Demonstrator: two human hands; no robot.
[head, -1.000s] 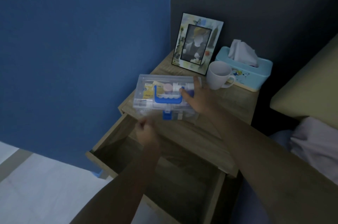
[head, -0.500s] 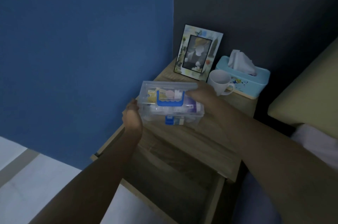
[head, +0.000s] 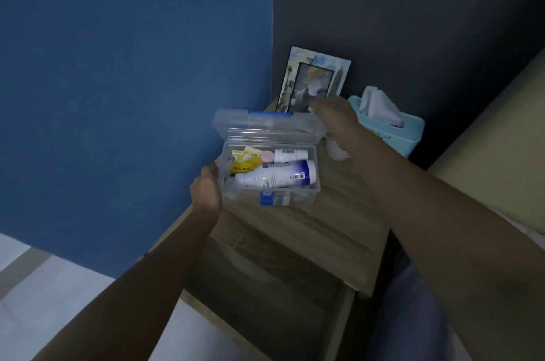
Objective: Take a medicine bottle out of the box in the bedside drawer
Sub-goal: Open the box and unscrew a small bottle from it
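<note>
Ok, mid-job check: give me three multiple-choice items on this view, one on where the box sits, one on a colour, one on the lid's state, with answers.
1. Where is the clear plastic box?
A. inside the open drawer
B. on top of the bedside table
C. on the floor

2. What colour is the tissue box?
A. light blue
B. red
C. black

3. What state is the box lid in?
A. latched shut
B. taken off and lying in the drawer
C. swung open, standing up at the back

Answers:
1 B: the box rests on the bedside table, steadied by the left hand, while the drawer below stands open.
2 A: its casing is pale blue, white tissue poking out.
3 C: the lid stands raised near the right hand, and the large white bottle lies exposed.
</note>
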